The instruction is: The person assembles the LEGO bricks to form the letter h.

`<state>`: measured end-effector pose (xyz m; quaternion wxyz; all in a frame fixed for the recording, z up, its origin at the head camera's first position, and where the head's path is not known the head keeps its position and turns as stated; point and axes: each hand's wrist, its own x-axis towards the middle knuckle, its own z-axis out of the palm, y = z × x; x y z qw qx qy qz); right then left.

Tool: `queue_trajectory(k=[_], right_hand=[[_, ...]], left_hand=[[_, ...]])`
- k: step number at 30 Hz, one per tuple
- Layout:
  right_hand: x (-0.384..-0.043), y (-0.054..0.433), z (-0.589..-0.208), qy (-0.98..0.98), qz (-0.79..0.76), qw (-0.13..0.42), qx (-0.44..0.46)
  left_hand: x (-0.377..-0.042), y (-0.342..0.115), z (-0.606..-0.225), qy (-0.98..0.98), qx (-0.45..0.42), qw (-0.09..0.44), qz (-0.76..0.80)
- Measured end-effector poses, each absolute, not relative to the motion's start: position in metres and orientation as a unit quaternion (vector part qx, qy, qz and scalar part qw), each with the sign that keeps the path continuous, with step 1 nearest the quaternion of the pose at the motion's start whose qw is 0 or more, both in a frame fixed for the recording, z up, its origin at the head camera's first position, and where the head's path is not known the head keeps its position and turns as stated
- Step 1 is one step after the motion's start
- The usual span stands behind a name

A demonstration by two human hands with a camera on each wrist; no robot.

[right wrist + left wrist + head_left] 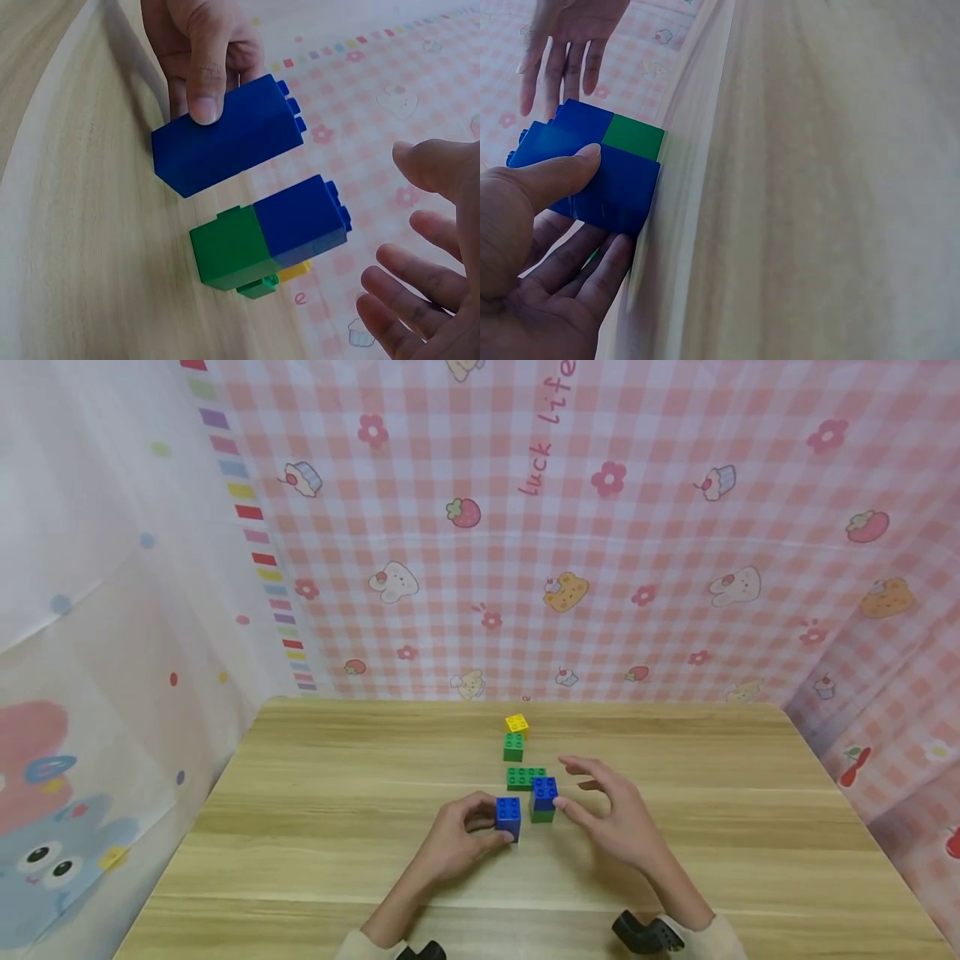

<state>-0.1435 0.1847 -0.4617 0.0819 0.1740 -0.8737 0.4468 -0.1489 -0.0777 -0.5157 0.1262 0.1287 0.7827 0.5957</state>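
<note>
My left hand (459, 839) pinches a tall blue toy block (508, 818), its thumb lying along one face in the left wrist view. Just to the right stands a small stack: a blue brick (544, 793) on top of a green brick (542, 817). Beside that stack, my right hand (613, 814) has its fingers spread and holds nothing. Its thumb tip is right at the blue brick in the head view, while the right wrist view shows the fingers apart from the stack.
Behind the stack lies a longer green brick (521, 779). Farther back are a smaller green brick (513, 748) and a yellow brick (517, 723). All rest on a wood-grain table (337, 793), with a checked cloth (480, 568) hanging along its far edge.
</note>
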Motion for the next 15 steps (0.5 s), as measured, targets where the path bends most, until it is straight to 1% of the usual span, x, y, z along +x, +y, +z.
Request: queue_trajectory(k=[7, 15], right_hand=[[-0.151, 0.193, -0.472, -0.859, 0.483, 0.07, 0.156], [-0.159, 0.197, -0.48, -0.852, 0.508, 0.037, 0.123]], left_hand=[[-0.151, -0.077, -0.516, 0.78, 0.128, 0.117, 0.601], [-0.155, -0.076, -0.518, 0.778, 0.126, 0.109, 0.606]])
